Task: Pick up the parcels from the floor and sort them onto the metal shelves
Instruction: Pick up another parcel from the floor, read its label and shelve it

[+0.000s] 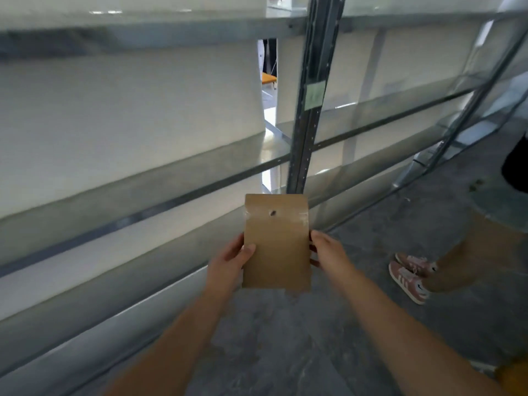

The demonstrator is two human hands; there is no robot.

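A flat brown parcel is held upright in the air at the middle of the view, above the grey floor and in front of the metal shelves, touching neither. The left hand grips its edge at 9 o'clock, thumb across the front face and the other fingers wrapped behind. The right hand clasps the edge at 3 o'clock, its fingers closed on the rim, their tips hidden behind the parcel. The front face carries a small dark hole near the top, with clear tape at both upper corners. The shelves run from 8 o'clock up toward 2 o'clock, with a dark perforated upright post rising at 12 o'clock just behind the parcel. At 3 o'clock, well apart from the parcel, another person's pink sneakers stand on the floor
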